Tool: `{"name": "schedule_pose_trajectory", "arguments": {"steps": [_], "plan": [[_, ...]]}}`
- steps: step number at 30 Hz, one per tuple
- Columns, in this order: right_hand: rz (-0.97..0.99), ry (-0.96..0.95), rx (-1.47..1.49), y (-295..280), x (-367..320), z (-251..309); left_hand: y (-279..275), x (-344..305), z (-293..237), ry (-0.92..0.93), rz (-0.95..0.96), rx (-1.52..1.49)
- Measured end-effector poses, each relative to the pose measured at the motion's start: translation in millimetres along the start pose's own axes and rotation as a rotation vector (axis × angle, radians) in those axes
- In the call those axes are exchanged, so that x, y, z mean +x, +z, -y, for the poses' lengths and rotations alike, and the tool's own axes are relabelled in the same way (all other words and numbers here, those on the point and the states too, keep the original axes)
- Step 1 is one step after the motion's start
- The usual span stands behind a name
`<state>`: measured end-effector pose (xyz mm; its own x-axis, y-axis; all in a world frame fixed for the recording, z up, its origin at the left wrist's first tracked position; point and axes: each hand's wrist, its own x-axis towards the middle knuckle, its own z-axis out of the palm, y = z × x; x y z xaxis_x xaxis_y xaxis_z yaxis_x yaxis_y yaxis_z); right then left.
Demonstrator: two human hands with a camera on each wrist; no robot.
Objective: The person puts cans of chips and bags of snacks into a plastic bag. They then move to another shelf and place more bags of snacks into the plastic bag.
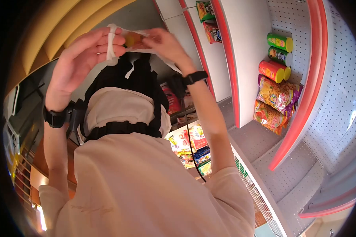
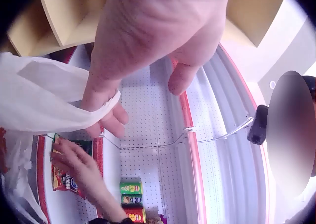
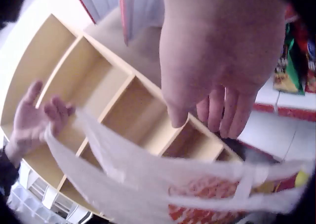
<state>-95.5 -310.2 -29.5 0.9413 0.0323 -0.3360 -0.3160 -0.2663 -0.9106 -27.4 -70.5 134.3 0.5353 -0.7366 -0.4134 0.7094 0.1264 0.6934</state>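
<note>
Your left grip (image 1: 78, 58) is open, the bag's (image 3: 131, 177) handle (image 1: 111, 44) looped round its relaxed fingers. The bag, snacks (image 3: 200, 194) inside, stretches from there to beside your open right grip (image 3: 222, 61).

1. Shelving (image 1: 247, 55): white boards, red front edges, perforated back panel (image 1: 336, 98).
2. First board: green canister (image 1: 279, 41) with yellow lid; dark green canister (image 1: 279, 56), silver end, just beside it.
3. Same board: red canister (image 1: 270, 71), yellow lid; another yellow lid (image 1: 288, 73) partly hidden.
4. Adjacent: patterned snack bag (image 1: 276, 94); orange snack bag (image 1: 268, 117).
5. Neighbouring board: green packet (image 1: 205, 11), red packet (image 1: 212, 32).
</note>
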Motion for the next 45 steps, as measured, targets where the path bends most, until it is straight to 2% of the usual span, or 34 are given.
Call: {"name": "schedule_pose_trajectory", "arguments": {"steps": [1,3,4,5,6,7,8,10,12,13,15,18,19,20,21,25,28,30,32,34,36,37,39,41,43,45], "plan": [[-0.056,0.070,0.014,-22.2,-9.2,23.6,-2.8,-1.4,0.6,-0.005,0.011,-0.003],[-0.287,0.014,-0.188,-73.5,-25.6,60.3,-11.6,-6.0,1.7,-0.018,0.013,0.006],[-0.446,-0.092,-0.368,-107.9,-20.7,39.6,-16.2,-4.8,3.5,-0.037,0.014,0.025],[-0.546,-0.010,-0.395,-137.6,-25.6,49.5,-19.6,-5.8,5.3,-0.043,0.007,0.019],[-0.660,-0.093,-0.538,-180.2,-22.2,26.6,-21.9,-5.8,6.5,-0.048,0.007,0.015],[-0.804,0.021,-0.582,-202.7,-31.6,48.6,-24.2,-6.4,6.7,-0.049,0.010,0.010],[-0.837,0.005,-0.725,-249.3,-33.2,34.0,-25.6,-6.4,7.7,-0.048,0.013,0.005],[-1.029,-0.067,-1.025,-312.3,-37.7,22.8,-25.2,-6.8,10.7,-0.040,-0.017,-0.032],[-1.123,0.197,-1.090,-345.9,-46.1,28.6,-24.5,-7.6,12.4,-0.030,-0.054,-0.064],[-1.117,0.197,-1.084,-365.3,-46.9,20.6,-25.4,-8.0,12.7,-0.029,-0.061,-0.069],[-1.109,0.432,-1.237,-400.9,-47.7,-3.9,-30.1,-9.4,13.4,-0.021,-0.075,-0.072],[-1.019,0.518,-1.259,-431.2,-46.4,-38.1,-36.5,-11.2,17.3,-0.026,-0.114,-0.089],[-1.006,0.503,-1.250,-438.6,-44.1,-45.6,-36.3,-11.7,18.6,-0.020,-0.144,-0.090],[-1.035,0.567,-1.216,-444.4,-45.0,-53.0,-36.4,-13.1,19.6,-0.018,-0.177,-0.091],[-1.065,0.634,-1.180,-443.9,-44.1,-57.2,-39.6,-12.9,21.4,-0.016,-0.197,-0.086],[-1.094,0.610,-1.186,-439.1,-42.9,-45.6,-40.6,-15.7,22.8,0.005,-0.247,-0.094],[-1.017,0.590,-1.166,-445.1,-43.5,-35.2,-37.9,-16.3,22.0,0.008,-0.264,-0.111],[-0.935,0.704,-1.171,-443.5,-38.7,-27.0,-35.2,-16.3,21.3,0.020,-0.290,-0.121],[-0.968,0.634,-1.228,-432.1,-35.7,-18.9,-33.8,-16.0,19.7,0.020,-0.291,-0.119],[-0.996,0.568,-1.282,-403.6,-32.8,-1.5,-35.0,-16.5,18.7,0.015,-0.293,-0.117],[-1.006,0.122,-1.165,-363.7,-33.7,25.1,-40.1,-16.9,16.7,-0.005,-0.219,-0.072],[-1.011,0.129,-1.162,-341.9,-33.5,39.8,-39.5,-15.9,15.3,-0.010,-0.214,-0.067],[-0.848,0.007,-0.919,-294.1,-32.9,67.7,-34.4,-15.9,11.1,-0.013,-0.193,-0.052],[-0.668,0.020,-0.647,-247.4,-29.6,83.4,-29.3,-15.0,8.4,-0.013,-0.174,-0.052],[-0.543,-0.021,-0.521,-183.4,-18.8,76.2,-19.5,-9.3,4.2,-0.004,-0.102,-0.056],[-0.394,-0.024,-0.503,-147.9,-12.8,70.8,-7.1,1.9,1.1,-0.011,-0.074,-0.060]]}}
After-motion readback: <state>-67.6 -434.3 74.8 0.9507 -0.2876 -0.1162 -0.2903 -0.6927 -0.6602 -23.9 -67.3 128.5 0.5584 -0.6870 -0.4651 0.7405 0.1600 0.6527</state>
